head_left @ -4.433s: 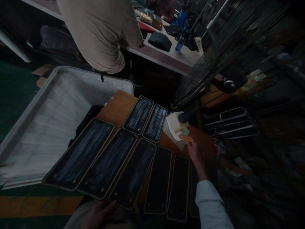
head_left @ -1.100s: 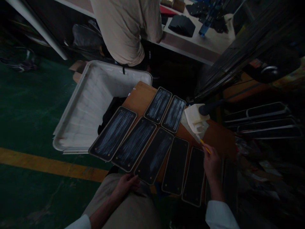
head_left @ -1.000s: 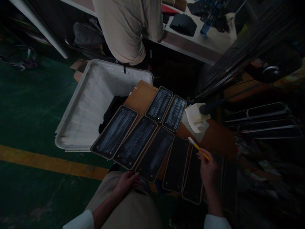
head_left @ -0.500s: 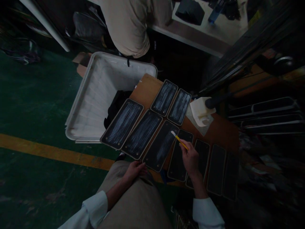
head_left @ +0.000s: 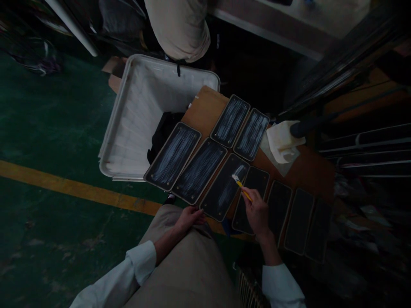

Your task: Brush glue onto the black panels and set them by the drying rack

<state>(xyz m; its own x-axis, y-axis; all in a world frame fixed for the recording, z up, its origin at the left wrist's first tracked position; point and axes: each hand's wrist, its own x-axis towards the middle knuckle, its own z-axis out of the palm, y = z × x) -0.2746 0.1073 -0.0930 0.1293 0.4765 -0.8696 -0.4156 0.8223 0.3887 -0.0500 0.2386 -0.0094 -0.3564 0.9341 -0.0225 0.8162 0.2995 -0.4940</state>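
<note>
The right hand (head_left: 257,210) is closed around a yellow brush (head_left: 244,193), its whitened tip at the streaked black panel (head_left: 221,197) along the worktop's (head_left: 203,107) near side. The left hand (head_left: 189,218) meets that panel's near-left corner; whether it grips, I cannot tell.

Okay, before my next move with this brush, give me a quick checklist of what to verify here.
1. Brush gripped: ok, the right hand holds its yellow handle.
2. Tip over the partly streaked panel: ok, white bristles are above its upper part.
3. Panel streaked all over: not ok, dark bare patches show.
4. Left hand steadying it: cannot tell; the fingers are at its near corner.
5. White container in place: ok, on a pale sheet.
6. Amount inside the container: cannot tell, too dark.
</note>
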